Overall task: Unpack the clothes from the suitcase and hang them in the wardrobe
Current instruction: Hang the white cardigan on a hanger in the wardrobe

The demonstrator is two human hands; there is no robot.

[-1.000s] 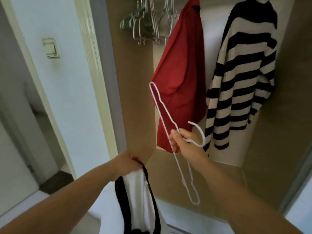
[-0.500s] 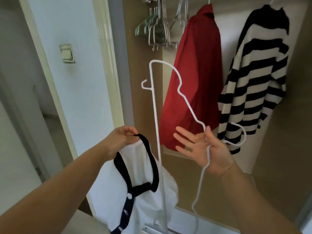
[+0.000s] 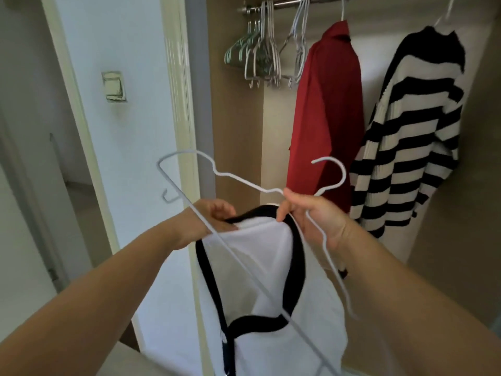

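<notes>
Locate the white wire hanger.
Head view, centre: white wire hanger in the right hand, crossing the white black-trimmed top held by the left hand.

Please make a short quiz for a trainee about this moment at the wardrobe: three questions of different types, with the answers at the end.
1. Multiple choice: what does the right hand grip?
A) the white wire hanger
B) a belt
C) a suitcase handle
2. True or false: the white garment with black trim already hangs on the rail.
3. Count: how many garments hang on the rail?

Key
1. A.
2. False: the left hand holds it by the collar, below the rail.
3. Two: the red shirt and the striped sweater.
</notes>
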